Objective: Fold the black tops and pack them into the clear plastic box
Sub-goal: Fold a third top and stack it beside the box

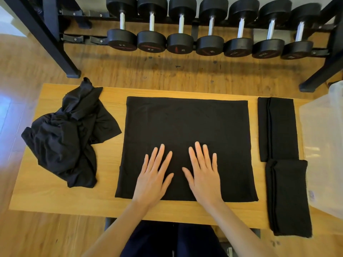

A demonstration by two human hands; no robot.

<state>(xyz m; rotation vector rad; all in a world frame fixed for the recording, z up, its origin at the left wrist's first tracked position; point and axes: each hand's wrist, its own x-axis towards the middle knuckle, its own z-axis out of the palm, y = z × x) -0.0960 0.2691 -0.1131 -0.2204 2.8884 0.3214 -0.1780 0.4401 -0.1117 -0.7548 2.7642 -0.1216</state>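
Both hands lie flat on a black top spread out on the table [55, 197]. After that, from biggest to smallest:

Wooden and light, the table has a wood floor [167, 75] under it. Behind it stands a black rack [55, 39] with a row of dumbbells [209, 28] on it.

Next is the spread top [185, 127], a big smooth square in the middle of the table. Its near edge lies close to the table's near edge.

On the left side sits a crumpled pile of black tops [68, 134] (all bunched up, so I cannot tell how many).

At the right edge of the picture is the clear plastic box [323, 145], only partly in view.

Between the spread top and the box lie two folded tops. One folded top [278, 128] is farther away. The other folded top [289, 199] is closer and hangs a bit over the near edge. Their ends touch.

Smallest are the hands. The left hand [154, 179] presses down on the spread top with straight, spread fingers, holding nothing. The right hand [204, 175] does the same just beside it.
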